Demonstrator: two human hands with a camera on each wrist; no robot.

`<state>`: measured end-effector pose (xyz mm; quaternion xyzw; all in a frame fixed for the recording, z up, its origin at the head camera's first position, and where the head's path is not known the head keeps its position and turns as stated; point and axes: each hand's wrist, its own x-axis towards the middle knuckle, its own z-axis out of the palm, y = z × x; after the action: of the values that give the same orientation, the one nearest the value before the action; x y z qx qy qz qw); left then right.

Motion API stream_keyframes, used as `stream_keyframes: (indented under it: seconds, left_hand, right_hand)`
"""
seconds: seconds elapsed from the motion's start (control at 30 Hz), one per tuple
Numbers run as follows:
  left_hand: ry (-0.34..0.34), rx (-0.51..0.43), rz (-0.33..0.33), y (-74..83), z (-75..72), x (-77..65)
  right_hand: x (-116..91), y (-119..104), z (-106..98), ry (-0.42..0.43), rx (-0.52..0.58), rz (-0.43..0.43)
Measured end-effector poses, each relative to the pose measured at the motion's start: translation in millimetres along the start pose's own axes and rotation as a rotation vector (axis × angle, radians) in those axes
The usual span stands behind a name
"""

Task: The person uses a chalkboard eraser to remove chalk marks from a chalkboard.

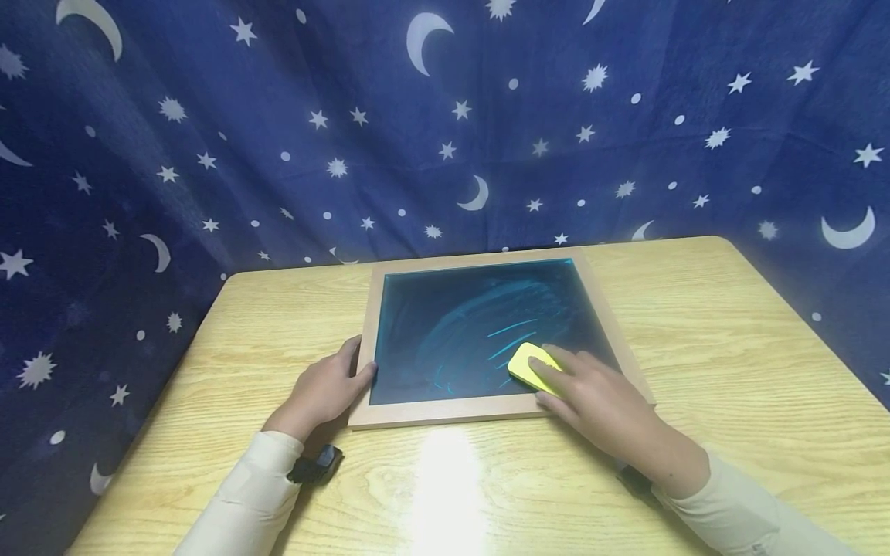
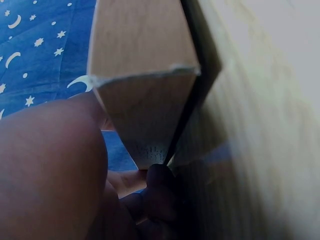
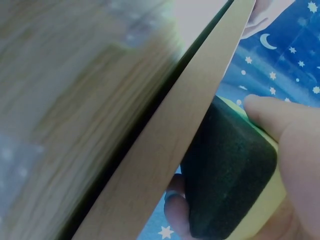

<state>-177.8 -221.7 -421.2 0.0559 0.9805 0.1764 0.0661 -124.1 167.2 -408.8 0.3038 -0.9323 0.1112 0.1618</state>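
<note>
A small blackboard (image 1: 452, 324) in a light wooden frame (image 1: 452, 411) lies on the table, with blue smears and several thin blue strokes on its dark surface. My left hand (image 1: 323, 390) grips the left side of the frame, thumb over the top face. In the left wrist view its fingers (image 2: 162, 197) curl at the frame's edge. With my right hand (image 1: 601, 401) I hold a yellow board eraser (image 1: 526, 363) against the lower right part of the board. The eraser's dark felt pad (image 3: 232, 165) shows in the right wrist view, beside the frame's front edge.
The light wood-grain table (image 1: 702, 324) extends around the board, with a bright glare in front. Behind and at the sides hangs a blue curtain (image 1: 389, 154) with white stars and moons. A dark wrist device (image 1: 320, 465) is on the left sleeve.
</note>
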Motion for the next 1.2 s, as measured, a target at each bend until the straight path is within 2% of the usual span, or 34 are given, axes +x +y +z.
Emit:
stream_keyframes:
  seconds: [0.6, 1.2]
  left_hand:
    - [-0.001, -0.003, -0.004, 2.0, -1.5, -0.8]
    - [0.001, -0.004, -0.010, 2.5, -2.0, -0.7]
  right_hand:
    - [-0.8, -1.0, 4.2, -0.021, 0.016, -0.039]
    - [2.0, -4.0, 4.4, 0.029, -0.032, -0.058]
